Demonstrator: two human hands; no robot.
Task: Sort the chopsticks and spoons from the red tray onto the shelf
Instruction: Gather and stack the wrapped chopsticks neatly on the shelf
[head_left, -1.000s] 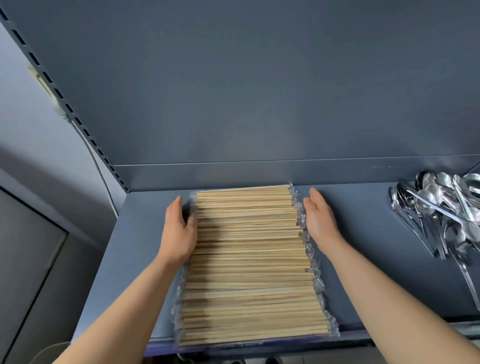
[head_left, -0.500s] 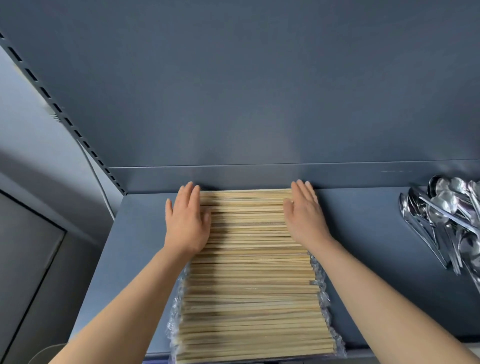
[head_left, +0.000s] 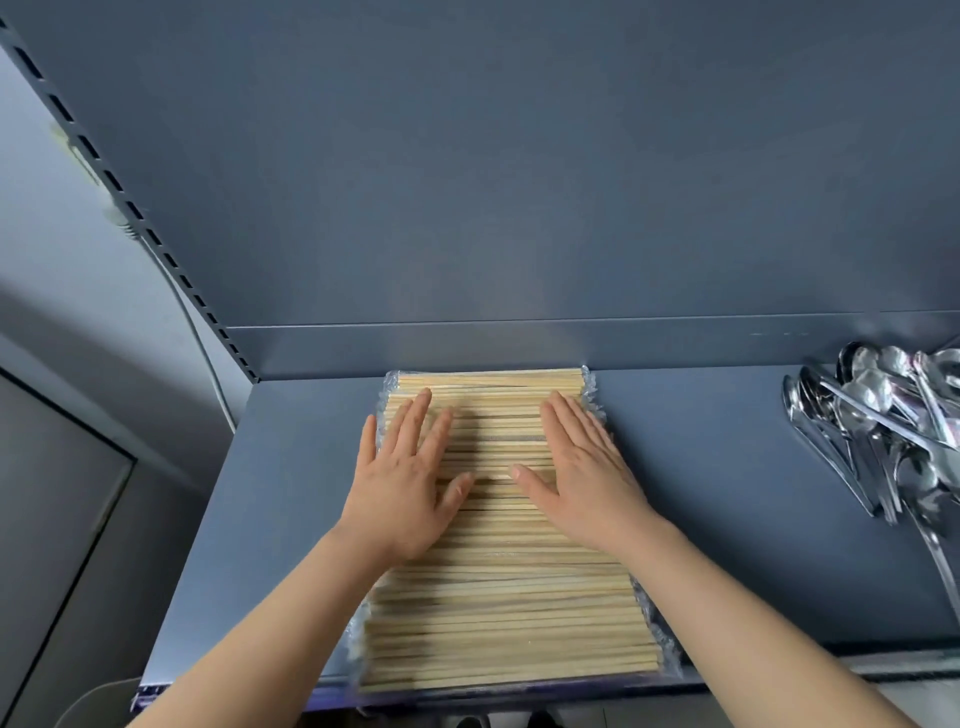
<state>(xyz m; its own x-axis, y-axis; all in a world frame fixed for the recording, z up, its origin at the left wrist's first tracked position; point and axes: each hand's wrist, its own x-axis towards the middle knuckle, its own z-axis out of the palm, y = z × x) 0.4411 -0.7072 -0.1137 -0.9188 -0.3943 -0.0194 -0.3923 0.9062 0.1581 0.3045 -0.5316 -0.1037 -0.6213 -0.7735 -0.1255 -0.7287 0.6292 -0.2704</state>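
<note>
A wide layer of pale wooden chopsticks (head_left: 506, 608) in clear plastic wrappers lies crosswise on the grey-blue shelf (head_left: 727, 519), reaching from its back wall to its front edge. My left hand (head_left: 408, 486) rests flat on the left part of the pile, fingers straight and spread. My right hand (head_left: 584, 475) lies flat on the right part in the same way. A heap of metal spoons (head_left: 883, 426) sits at the shelf's right end. The red tray is out of view.
The shelf's back panel (head_left: 519, 208) rises straight behind the pile. A slotted upright (head_left: 135, 213) runs along the left edge, with a white cable (head_left: 205, 353) behind it. Bare shelf surface lies between the chopsticks and the spoons.
Both hands moved from the pile's two sides onto its top and slid back toward me, fingers spreading flat. The chopstick wrappers at the far end show again.
</note>
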